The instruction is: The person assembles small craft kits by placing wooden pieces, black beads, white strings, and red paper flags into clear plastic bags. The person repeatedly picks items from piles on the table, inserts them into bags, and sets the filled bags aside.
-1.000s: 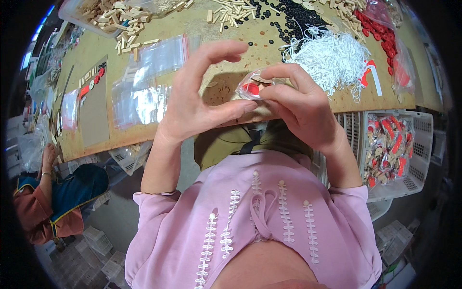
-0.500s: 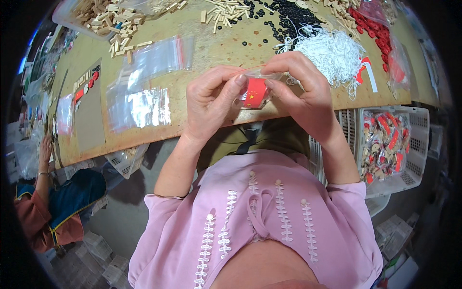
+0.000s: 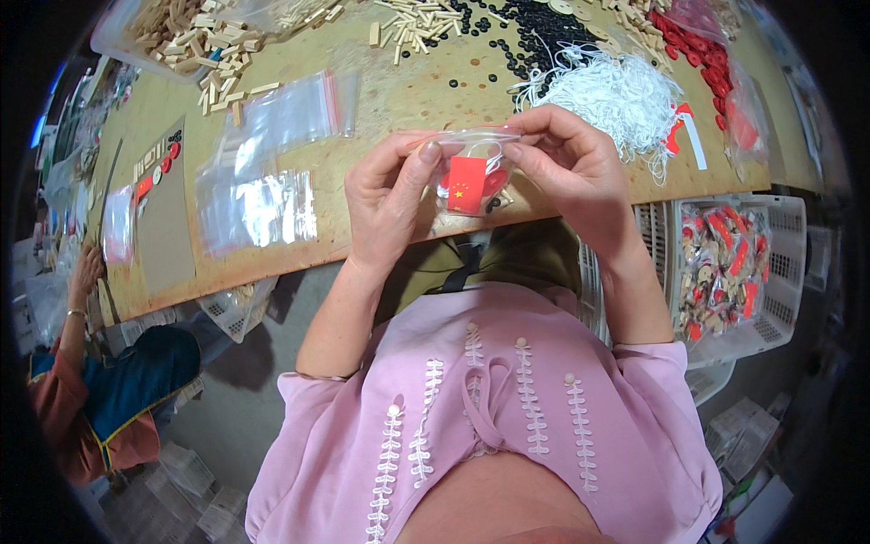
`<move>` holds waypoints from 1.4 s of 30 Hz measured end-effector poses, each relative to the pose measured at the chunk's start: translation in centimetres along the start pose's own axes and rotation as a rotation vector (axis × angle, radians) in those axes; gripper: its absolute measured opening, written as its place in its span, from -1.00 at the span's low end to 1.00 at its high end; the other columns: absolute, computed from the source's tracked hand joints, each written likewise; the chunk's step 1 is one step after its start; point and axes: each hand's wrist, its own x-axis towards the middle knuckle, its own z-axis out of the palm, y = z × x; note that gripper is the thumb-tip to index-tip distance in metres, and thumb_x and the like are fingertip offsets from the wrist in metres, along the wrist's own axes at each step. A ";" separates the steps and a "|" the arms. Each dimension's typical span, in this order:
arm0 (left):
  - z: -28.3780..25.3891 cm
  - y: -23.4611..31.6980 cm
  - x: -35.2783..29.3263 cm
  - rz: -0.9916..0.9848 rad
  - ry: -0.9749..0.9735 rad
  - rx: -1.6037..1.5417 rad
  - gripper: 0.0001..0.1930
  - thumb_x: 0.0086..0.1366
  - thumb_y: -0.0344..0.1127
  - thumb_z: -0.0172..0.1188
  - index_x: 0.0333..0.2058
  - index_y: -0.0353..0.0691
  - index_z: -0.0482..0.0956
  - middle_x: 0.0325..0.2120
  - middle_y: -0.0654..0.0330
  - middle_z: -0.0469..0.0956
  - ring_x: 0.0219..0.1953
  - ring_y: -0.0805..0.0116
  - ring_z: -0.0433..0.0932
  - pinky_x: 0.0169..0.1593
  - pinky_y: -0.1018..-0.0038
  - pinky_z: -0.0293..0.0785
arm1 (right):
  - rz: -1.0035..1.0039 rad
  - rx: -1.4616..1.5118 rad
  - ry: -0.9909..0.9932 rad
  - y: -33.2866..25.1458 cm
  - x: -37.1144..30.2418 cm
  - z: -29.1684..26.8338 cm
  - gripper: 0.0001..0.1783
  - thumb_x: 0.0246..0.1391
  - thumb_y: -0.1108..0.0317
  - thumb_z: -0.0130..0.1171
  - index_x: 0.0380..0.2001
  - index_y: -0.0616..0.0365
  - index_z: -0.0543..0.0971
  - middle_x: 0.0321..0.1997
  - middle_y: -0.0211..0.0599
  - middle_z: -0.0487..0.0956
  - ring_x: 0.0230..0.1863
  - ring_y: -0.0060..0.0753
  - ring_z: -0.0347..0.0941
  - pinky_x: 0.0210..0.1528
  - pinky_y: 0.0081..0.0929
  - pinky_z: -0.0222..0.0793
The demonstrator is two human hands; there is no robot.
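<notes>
Between my two hands, at the table's front edge, a small clear zip bag (image 3: 469, 186) hangs by its upper edge. Through its plastic show a red flag piece with yellow stars, white string and some red and dark parts. My left hand (image 3: 396, 177) pinches the bag's top left corner between thumb and fingers. On the other side my right hand (image 3: 571, 163) pinches the top right corner. A red line runs along the bag's mouth; whether the seal is closed I cannot tell. Flat empty zip bags (image 3: 290, 113) lie on the table left of my hands.
Beyond my hands lie wooden sticks (image 3: 417, 27), black rings (image 3: 535, 45), a white string heap (image 3: 607, 100) and red rings (image 3: 716, 77). A white basket (image 3: 784, 272) with filled bags stands at the right below the table. Another person's hand (image 3: 86, 272) rests at the left edge.
The bag's mouth has been drawn out wider and flatter between my hands. The bag now hangs more upright, with the white string and red parts in view.
</notes>
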 end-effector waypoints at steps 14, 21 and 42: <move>0.1 0.5 -0.1 -0.131 -0.017 -0.063 -0.85 0.40 -0.41 0.21 -0.18 -0.36 0.69 -0.27 0.21 0.69 -0.23 0.54 0.58 -0.10 0.55 0.51 | -0.085 0.094 0.101 1.6 -0.2 0.1 -0.87 0.23 0.54 0.15 -0.20 0.34 0.63 -0.27 -0.35 0.70 -0.25 -0.71 0.58 -0.20 -0.71 0.50; 1.3 3.5 3.0 0.229 -0.218 0.618 -0.90 0.12 -0.43 0.34 -0.40 -0.27 0.61 -0.50 0.14 0.58 -0.41 0.26 0.57 -0.30 0.41 0.46 | -0.074 -0.199 0.161 -0.6 -0.9 1.9 -0.89 0.22 0.56 0.18 -0.23 0.33 0.65 -0.35 -0.44 0.67 -0.31 -0.76 0.53 -0.26 -0.71 0.46; 4.8 4.5 2.1 0.290 -0.507 0.764 -0.90 0.06 -0.61 0.27 -0.43 -0.34 0.55 -0.52 0.11 0.52 -0.48 0.26 0.50 -0.38 0.42 0.37 | -0.243 -0.358 0.174 0.5 -3.8 -1.8 -0.88 -0.03 0.36 0.23 -0.45 0.17 0.64 -0.55 -0.11 0.62 -0.52 -0.20 0.62 -0.41 -0.32 0.49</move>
